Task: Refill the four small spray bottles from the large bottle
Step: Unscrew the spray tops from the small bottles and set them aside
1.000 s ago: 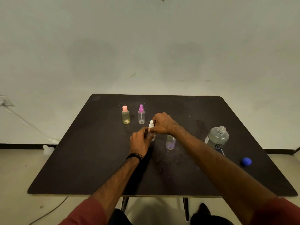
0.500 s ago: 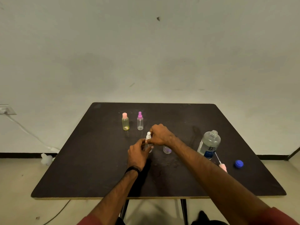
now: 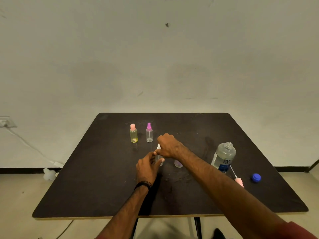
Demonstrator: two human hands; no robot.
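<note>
My left hand [image 3: 147,167] grips the white-topped bottle [image 3: 159,153] while my right hand [image 3: 170,146] pinches its sprayer; the lilac bottle [image 3: 178,163] stands open, likely last.

hands [image 3: 148,167] gripping white-capped bottle [image 3: 159,147], dark table [image 3: 96,178]

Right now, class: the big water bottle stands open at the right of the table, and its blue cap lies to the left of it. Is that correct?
Not quite. In the head view the big water bottle does stand open at the right, but its blue cap lies to the right of it.
</note>
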